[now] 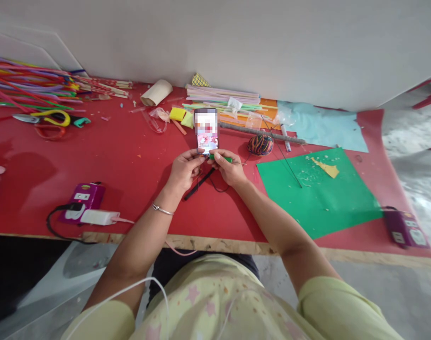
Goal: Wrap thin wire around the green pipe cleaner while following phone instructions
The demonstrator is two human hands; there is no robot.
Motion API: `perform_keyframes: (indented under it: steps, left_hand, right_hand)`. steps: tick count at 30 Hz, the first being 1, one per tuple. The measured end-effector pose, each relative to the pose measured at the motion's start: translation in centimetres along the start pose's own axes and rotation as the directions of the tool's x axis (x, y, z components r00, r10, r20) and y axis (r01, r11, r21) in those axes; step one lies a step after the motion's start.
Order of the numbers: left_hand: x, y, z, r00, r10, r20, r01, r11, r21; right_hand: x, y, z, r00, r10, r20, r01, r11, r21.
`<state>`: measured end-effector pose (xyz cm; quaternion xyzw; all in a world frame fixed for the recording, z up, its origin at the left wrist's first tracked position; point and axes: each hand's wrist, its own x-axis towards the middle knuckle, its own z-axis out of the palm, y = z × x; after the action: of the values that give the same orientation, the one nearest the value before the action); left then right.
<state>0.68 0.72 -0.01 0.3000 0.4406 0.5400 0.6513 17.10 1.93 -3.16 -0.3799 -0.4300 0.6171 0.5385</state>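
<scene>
My left hand (183, 171) is closed in a pinch just below a propped phone (208, 141) with a lit screen; what its fingertips hold is too small to make out. Close beside it, my right hand (231, 169) grips a small green stick-like piece (227, 159), from which a thin pointed end sticks out to the right. Below both hands a black stick (194, 190) slants toward the table's front, its upper end near my right fingers. A thin dark cord (217, 188) loops under my right hand. Whether the cord is tied to the green piece, I cannot tell.
Right of the phone lie a multicoloured yarn ball (260, 144), a long twig (268, 133) and a green sheet (317, 198). Scissors (52, 118) and pipe cleaners (27, 85) lie left. A purple power socket (89, 194) with cables stands near the front edge.
</scene>
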Motion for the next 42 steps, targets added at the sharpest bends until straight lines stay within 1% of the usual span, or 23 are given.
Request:
perform_keyframes:
  steps: [5, 8, 11, 13, 15, 17, 19, 22, 25, 30, 34, 36, 38, 42]
  left_hand:
    - [0.1, 0.0, 0.0, 1.000, -0.008, 0.004, 0.008, 1.000, -0.020]
    - [0.1, 0.1, 0.0, 0.999, -0.025, 0.026, 0.026, 0.998, -0.053]
    - [0.0, 0.2, 0.1, 1.000, -0.022, 0.015, 0.023, 0.997, -0.073]
    - [0.0, 0.1, 0.2, 1.000, 0.001, -0.012, -0.002, 0.997, -0.079]
    - [0.0, 0.0, 0.3, 0.998, 0.027, -0.048, -0.031, 0.996, -0.085]
    - [0.1, 0.0, 0.3, 0.996, 0.034, -0.078, -0.041, 0.995, -0.090]
    - [0.1, -0.1, 0.2, 0.996, 0.014, -0.086, -0.023, 0.994, -0.103]
    - [0.1, -0.1, 0.2, 0.997, -0.023, -0.070, 0.014, 0.991, -0.131]
    - [0.0, 0.0, 0.3, 0.996, -0.002, -0.084, -0.009, 0.992, -0.123]
    - [0.1, -0.3, 0.7, 0.982, 0.099, -0.162, -0.106, 0.994, -0.037]
    - [0.1, -0.6, 0.9, 0.971, 0.150, -0.185, -0.153, 0.988, -0.003]
    - [0.1, -0.5, 0.9, 0.972, 0.144, -0.188, -0.149, 0.989, -0.010]
    - [0.1, -0.4, 0.8, 0.977, 0.114, -0.178, -0.121, 0.992, -0.025]
    - [0.0, -0.1, 0.4, 0.996, 0.031, -0.087, -0.037, 0.997, -0.070]
  right_hand:
    - [0.0, 0.0, 0.1, 1.000, 0.010, -0.012, -0.010, 1.000, -0.003]
    - [0.0, 0.1, 0.0, 1.000, 0.001, -0.013, -0.001, 1.000, -0.004]
    - [-0.1, 0.2, 0.1, 1.000, -0.018, -0.013, 0.018, 1.000, -0.024]
    - [-0.3, 0.0, 0.3, 0.998, -0.065, -0.007, 0.064, 0.996, -0.060]
    - [-0.7, -0.3, 0.7, 0.990, -0.140, -0.008, 0.137, 0.981, -0.134]
    - [-1.2, -0.6, 1.1, 0.976, -0.218, -0.018, 0.208, 0.948, -0.241]
    - [-1.5, -0.9, 1.4, 0.960, -0.280, -0.016, 0.257, 0.903, -0.345]
    - [-1.8, -0.9, 1.5, 0.940, -0.339, 0.026, 0.316, 0.842, -0.437]
    - [-1.7, -0.7, 1.3, 0.929, -0.366, 0.060, 0.349, 0.808, -0.474]
    - [-1.7, -0.8, 1.3, 0.935, -0.350, 0.058, 0.332, 0.801, -0.498]
    - [-1.7, -1.0, 1.5, 0.944, -0.326, 0.051, 0.310, 0.821, -0.480]
    - [-1.7, -1.0, 1.4, 0.948, -0.317, 0.043, 0.302, 0.842, -0.447]
    - [-1.5, -1.0, 1.3, 0.958, -0.284, 0.027, 0.272, 0.882, -0.385]
    - [-1.0, -0.8, 0.8, 0.991, -0.133, -0.001, 0.130, 0.970, -0.205]
